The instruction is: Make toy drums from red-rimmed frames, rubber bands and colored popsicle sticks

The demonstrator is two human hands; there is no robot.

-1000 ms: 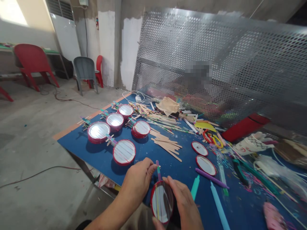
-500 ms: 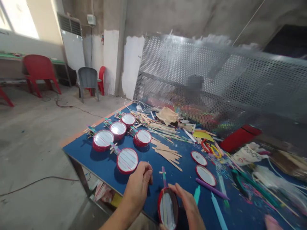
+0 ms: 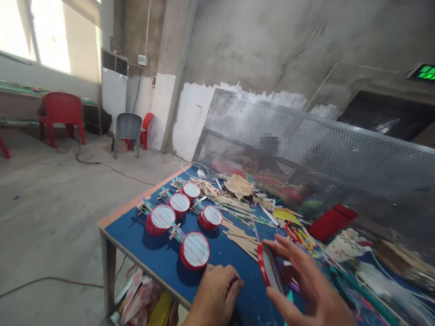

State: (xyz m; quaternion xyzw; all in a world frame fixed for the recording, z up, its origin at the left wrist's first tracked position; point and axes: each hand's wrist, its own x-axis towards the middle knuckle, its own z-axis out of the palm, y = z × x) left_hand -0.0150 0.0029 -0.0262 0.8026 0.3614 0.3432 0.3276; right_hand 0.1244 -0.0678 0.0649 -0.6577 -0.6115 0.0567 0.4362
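My right hand point(image 3: 307, 283) holds a small toy banjo point(image 3: 270, 269) by its round red-rimmed body, thumb and fingertips on the rim. The banjo is tipped up on edge, with its thin neck pointing away from me. My left hand point(image 3: 217, 292) is closed, its fingers curled near the front edge of the blue table point(image 3: 234, 267); whatever may be inside is hidden. Just beyond it lies a stack of similar banjos point(image 3: 195, 250) with white strung faces. Several more such stacks, like the left one point(image 3: 162, 218), stand farther back with their stick necks pointing left.
Flat wooden craft sticks point(image 3: 242, 240) lie mid-table. Cutting tools with red and yellow handles point(image 3: 302, 237), a red case point(image 3: 333, 222) and plastic bags clutter the right side. A perforated metal panel point(image 3: 306, 149) borders the back. Chairs point(image 3: 127, 129) stand on the floor at left.
My right hand has lifted the toy banjo off the table's front and turned it on edge. My left hand stays closed near the front stack. The camera view has tilted up.
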